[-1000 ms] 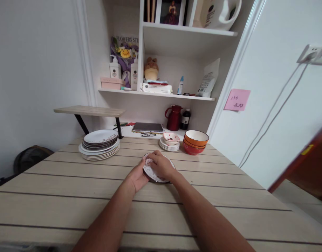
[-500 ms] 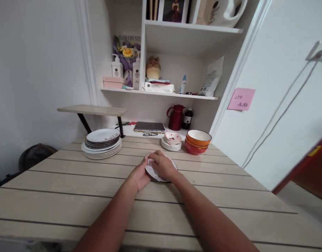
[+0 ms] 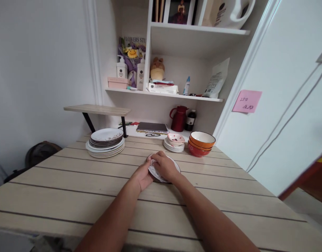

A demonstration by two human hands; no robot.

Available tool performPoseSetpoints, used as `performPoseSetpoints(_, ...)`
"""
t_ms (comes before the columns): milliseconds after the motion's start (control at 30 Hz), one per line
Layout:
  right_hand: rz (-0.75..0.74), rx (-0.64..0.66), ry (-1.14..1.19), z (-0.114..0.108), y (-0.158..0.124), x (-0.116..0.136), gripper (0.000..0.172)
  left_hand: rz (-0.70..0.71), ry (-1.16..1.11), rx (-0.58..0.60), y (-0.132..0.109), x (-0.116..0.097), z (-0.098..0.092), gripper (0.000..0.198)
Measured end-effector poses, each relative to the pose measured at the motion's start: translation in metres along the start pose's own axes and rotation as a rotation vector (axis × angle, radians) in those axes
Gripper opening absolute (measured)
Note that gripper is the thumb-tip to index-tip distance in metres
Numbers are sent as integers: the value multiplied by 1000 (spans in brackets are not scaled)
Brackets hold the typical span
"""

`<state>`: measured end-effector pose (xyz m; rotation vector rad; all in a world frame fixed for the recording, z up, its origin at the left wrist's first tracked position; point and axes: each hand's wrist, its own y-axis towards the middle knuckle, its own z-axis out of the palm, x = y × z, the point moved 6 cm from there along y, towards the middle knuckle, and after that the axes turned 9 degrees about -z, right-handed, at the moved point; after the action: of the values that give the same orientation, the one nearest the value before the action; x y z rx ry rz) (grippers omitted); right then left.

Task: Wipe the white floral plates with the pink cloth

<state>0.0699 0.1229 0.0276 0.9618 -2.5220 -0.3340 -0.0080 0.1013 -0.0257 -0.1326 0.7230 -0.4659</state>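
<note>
A small white plate (image 3: 176,167) with a dark rim and reddish specks is tilted up off the wooden table (image 3: 71,189) near its middle. My left hand (image 3: 142,176) grips the plate's left edge from below. My right hand (image 3: 165,167) lies on the plate's face, fingers pressed together on a small white cloth or tissue (image 3: 153,162) that peeks out at the fingertips. Most of the plate is hidden under my right hand.
A stack of larger plates (image 3: 106,142) stands at the back left of the table. Small white saucers topped by a pink bowl (image 3: 175,141) and stacked orange and red bowls (image 3: 201,143) sit at the back right. Behind are shelves with a red jug (image 3: 179,118), bottles and a laptop (image 3: 151,127).
Both hands stay on the plate in much the same grip. My head has turned a little left, so everything has shifted right in view.
</note>
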Motion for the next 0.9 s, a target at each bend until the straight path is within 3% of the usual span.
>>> performPoseSetpoints(400,-22,-52,13,-7,-5,-2,28,-7,21,-13,3,2,-1,35)
performPoseSetpoints(533,58,-46,17,-13,-4,-12,30,-12,20,-13,1,1,-3,42)
performPoseSetpoints(700,50,-50,34,-26,-8,-27,26,-21,-8,-18,0,1,-5,53)
performPoseSetpoints(800,38,29,56,-28,-14,-29,24,-10,-23,-1,-2,0,-2,54)
performPoseSetpoints(900,-66,158,124,-22,-19,-11,23,-14,-29,30,-6,2,3,55)
